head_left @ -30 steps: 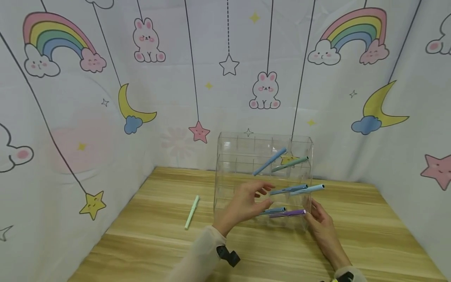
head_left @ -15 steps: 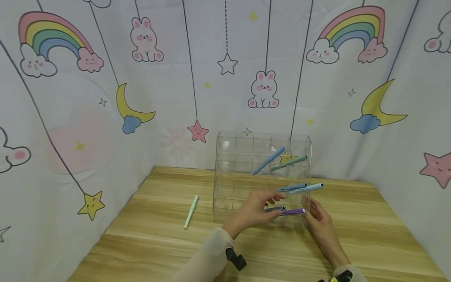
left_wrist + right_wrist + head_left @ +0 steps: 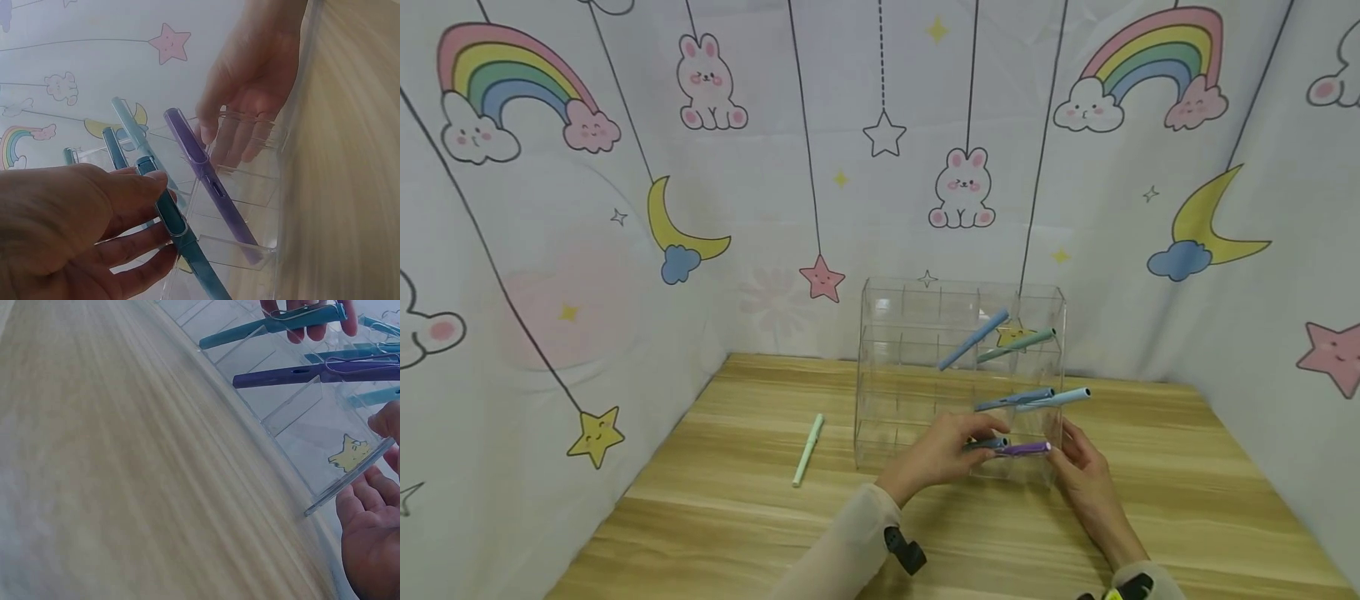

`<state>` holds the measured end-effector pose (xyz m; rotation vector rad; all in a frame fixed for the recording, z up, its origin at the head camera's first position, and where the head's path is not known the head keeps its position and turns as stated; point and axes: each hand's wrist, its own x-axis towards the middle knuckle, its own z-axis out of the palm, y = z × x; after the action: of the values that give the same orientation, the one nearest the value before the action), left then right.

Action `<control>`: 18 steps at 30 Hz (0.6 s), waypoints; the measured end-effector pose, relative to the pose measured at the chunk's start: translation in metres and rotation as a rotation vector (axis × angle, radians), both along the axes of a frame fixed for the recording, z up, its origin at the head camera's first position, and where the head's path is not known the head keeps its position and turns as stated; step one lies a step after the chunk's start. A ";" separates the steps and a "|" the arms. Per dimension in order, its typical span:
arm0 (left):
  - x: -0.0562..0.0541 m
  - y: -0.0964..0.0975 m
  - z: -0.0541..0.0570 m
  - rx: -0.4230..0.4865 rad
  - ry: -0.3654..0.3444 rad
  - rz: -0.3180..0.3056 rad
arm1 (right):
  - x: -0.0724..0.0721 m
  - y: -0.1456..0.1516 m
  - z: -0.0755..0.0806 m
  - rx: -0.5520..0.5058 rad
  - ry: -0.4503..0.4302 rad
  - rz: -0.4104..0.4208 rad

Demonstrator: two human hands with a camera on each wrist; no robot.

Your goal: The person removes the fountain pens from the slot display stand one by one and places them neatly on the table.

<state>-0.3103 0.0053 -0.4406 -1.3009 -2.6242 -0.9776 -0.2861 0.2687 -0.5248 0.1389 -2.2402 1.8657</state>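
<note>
A clear tiered pen rack [image 3: 962, 289] stands on the table with its compartments facing me. My left hand [image 3: 934, 450] is at its lowest row, pinching a teal pen [image 3: 200, 265] between thumb and fingers near the clip; the pen's lower end sits in the rack. Just to the right, a purple pen [image 3: 1026, 450] leans in the same row. My right hand [image 3: 1084, 475] grips the rack's right side panel, thumb on one face and fingers on the other. Higher rows hold a blue pen [image 3: 973, 339], a green pen [image 3: 1021, 343] and a light blue pen [image 3: 1067, 397].
A pale green pen [image 3: 808, 450] lies on the wooden table [image 3: 715, 517] left of the rack. Behind the rack hangs a white curtain [image 3: 760, 183] printed with rainbows, rabbits and stars, and it closes in both sides too.
My left hand has moved right and slightly down, and its fingers have closed on the teal pen in the lowest row. The right hand stays on the rack's side.
</note>
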 end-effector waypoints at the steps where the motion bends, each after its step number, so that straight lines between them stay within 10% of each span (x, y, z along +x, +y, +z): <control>1: 0.000 0.000 -0.001 0.006 -0.001 0.000 | 0.000 0.000 0.000 0.000 -0.005 -0.002; 18: 0.005 -0.008 0.017 0.263 -0.010 0.035 | 0.002 -0.001 0.001 0.017 -0.002 -0.003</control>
<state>-0.3052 -0.0022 -0.4233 -1.1862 -2.4127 -1.2734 -0.2841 0.2681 -0.5239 0.1362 -2.2570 1.8464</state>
